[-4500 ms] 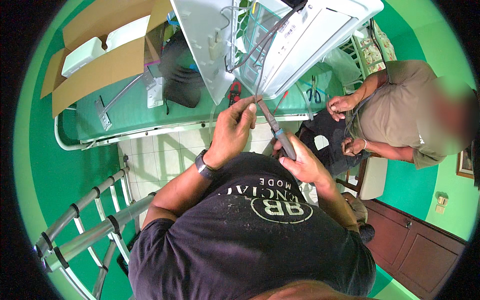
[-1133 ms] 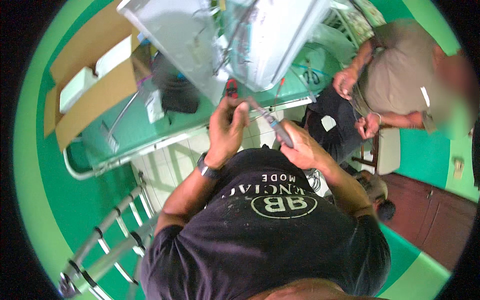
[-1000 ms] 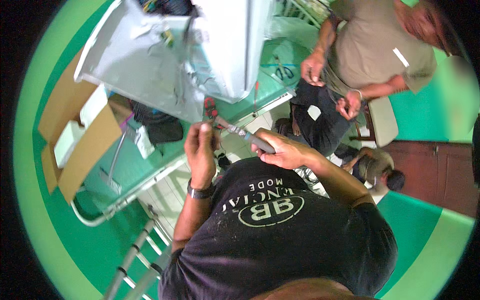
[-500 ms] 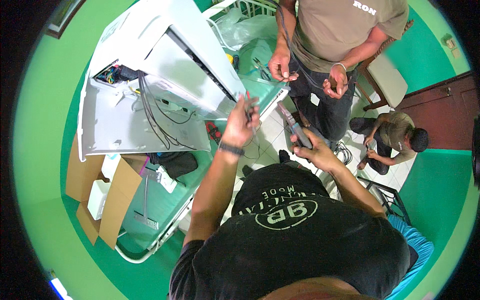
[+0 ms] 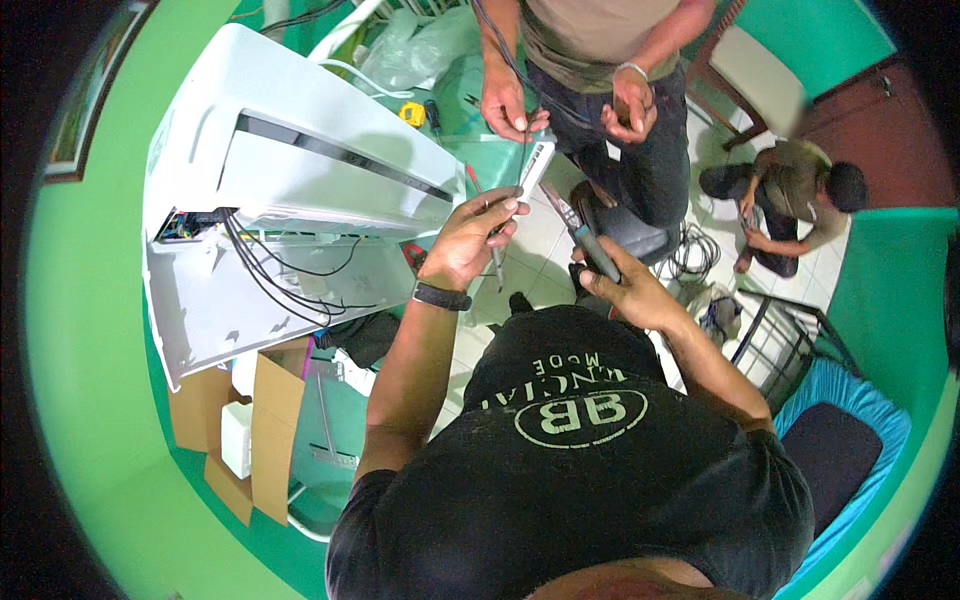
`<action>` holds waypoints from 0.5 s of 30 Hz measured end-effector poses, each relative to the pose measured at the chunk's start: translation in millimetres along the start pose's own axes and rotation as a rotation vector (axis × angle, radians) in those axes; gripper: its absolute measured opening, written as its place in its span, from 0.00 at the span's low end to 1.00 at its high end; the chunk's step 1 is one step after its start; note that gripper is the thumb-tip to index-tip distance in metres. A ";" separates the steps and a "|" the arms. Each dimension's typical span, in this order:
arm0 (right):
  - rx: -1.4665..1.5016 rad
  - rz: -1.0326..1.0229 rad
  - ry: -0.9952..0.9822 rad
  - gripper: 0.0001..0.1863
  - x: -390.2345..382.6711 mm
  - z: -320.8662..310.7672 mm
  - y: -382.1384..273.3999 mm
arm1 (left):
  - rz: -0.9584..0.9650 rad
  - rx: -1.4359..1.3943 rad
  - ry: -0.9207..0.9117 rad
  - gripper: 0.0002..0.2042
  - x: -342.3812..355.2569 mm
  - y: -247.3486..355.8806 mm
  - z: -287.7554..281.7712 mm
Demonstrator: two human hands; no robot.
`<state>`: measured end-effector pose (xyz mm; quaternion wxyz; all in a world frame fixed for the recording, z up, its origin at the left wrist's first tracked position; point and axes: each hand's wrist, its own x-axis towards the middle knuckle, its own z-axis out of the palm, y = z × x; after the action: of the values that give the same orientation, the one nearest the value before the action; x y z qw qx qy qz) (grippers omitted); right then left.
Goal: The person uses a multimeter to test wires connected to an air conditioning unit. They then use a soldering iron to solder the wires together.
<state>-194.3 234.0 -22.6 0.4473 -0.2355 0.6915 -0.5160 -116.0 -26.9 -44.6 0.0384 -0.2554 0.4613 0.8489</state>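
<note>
My left hand (image 5: 470, 240) is closed, thumb and fingertips pinching a thin black cable (image 5: 526, 160) that runs up to a co-worker's hand (image 5: 508, 100). Below my left palm hangs a thin dark rod-like piece (image 5: 498, 268); its kind is unclear. Wrapped around grey-handled pliers (image 5: 594, 250), my right hand (image 5: 630, 290) keeps the metal jaws pointing up and left, apart from the cable. To the left of my left hand lies a white indoor air-conditioner unit (image 5: 310, 130), its lower side open with coloured wires (image 5: 190, 226) and black cables (image 5: 262, 262) coming out.
An opened cardboard box (image 5: 277, 435) stands at the lower left beside a metal bracket (image 5: 325, 425). A yellow tool (image 5: 412, 113) and plastic bag (image 5: 415, 55) lie at the back. A second person (image 5: 795, 205) squats at the right, near coiled cable (image 5: 692, 255) on the tiles.
My left hand has come up to the cable beside the co-worker's hand. The pliers remain in my right hand. The view has shifted, showing the air-conditioner unit lower and further left.
</note>
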 end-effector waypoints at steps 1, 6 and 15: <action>-0.009 -0.102 0.030 0.15 4.0 7.1 10.4 | -0.009 -0.023 -0.033 0.23 1.6 -5.1 2.1; 0.056 0.121 0.069 0.15 -17.5 39.0 15.5 | -0.075 -0.020 -0.060 0.18 -2.1 -26.8 2.6; 0.034 0.214 0.225 0.16 -44.3 68.0 21.5 | -0.067 -0.069 -0.165 0.18 0.4 -54.9 -1.6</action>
<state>-111.2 242.4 -30.5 0.4231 -0.0935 0.7497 -0.5002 -99.3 3.1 -87.3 0.0955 -0.2011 0.4182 0.8807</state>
